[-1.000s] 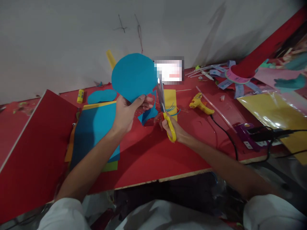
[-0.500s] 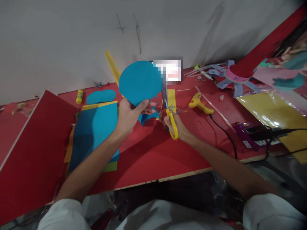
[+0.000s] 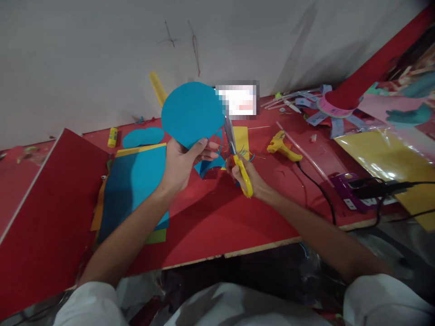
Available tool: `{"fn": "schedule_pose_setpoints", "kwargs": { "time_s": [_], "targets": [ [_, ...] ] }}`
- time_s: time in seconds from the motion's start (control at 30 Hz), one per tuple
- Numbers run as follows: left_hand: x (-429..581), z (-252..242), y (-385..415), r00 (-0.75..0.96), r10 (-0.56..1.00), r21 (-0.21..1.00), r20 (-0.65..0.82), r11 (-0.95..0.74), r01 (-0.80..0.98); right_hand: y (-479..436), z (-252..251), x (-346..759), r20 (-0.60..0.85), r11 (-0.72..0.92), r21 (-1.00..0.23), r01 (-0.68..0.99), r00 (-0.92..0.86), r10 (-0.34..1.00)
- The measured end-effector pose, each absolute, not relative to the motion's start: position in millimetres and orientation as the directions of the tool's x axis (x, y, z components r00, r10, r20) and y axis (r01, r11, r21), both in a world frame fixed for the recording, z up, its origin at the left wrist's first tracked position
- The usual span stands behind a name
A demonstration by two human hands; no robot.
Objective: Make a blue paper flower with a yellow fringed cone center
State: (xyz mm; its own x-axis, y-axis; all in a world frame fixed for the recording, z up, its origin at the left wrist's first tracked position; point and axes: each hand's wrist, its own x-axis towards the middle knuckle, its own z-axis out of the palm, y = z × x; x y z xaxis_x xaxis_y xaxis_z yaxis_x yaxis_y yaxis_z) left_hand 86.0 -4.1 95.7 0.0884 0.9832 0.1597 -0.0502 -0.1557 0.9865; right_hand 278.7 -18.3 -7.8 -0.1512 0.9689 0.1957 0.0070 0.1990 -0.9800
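Note:
A rounded piece of blue paper (image 3: 194,113) is pinched at its lower edge between the thumb and fingers of my left hand (image 3: 183,163), held up above the table. My right hand (image 3: 249,174) grips scissors (image 3: 244,174) with yellow handles, the blades pointing up along the paper's right edge. A thin blue strip curls down beside the blades. Below the hands lie blue paper offcuts (image 3: 212,166) and a yellow piece of paper (image 3: 241,138). Whether the blades touch the paper is hard to make out.
Stacked coloured sheets (image 3: 136,181) lie left, with a blue cutout (image 3: 143,136) and a glue stick (image 3: 113,137) behind. A yellow glue gun (image 3: 283,147) with a cord, a purple power strip (image 3: 350,192) and a red tube (image 3: 377,63) are at right. A red board (image 3: 50,213) leans far left.
The blue paper has shifted left and slightly up and turned a little in my left hand. The scissors' blades have tilted left with it.

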Motion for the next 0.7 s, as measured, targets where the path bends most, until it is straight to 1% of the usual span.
{"fn": "schedule_pose_setpoints", "kwargs": {
  "time_s": [0.23, 0.53, 0.7],
  "targets": [
    [88.1, 93.3, -4.2, 0.114, 0.985, 0.990, 0.133, -0.126, -0.062, -21.6, -5.7, 281.0, 0.221, 0.233, -0.972, 0.036, -0.201, 0.954],
    [90.5, 94.1, -5.7, 0.119, 0.984, 0.989, 0.129, -0.119, -0.087, -18.3, -8.5, 279.9, 0.241, 0.234, -0.970, -0.065, -0.148, 0.959],
    [92.6, 93.8, -7.4, 0.129, 0.983, 0.988, 0.128, -0.114, -0.108, -23.2, -1.3, 281.9, 0.256, 0.251, -0.967, -0.046, -0.154, 0.955]
  ]
}}
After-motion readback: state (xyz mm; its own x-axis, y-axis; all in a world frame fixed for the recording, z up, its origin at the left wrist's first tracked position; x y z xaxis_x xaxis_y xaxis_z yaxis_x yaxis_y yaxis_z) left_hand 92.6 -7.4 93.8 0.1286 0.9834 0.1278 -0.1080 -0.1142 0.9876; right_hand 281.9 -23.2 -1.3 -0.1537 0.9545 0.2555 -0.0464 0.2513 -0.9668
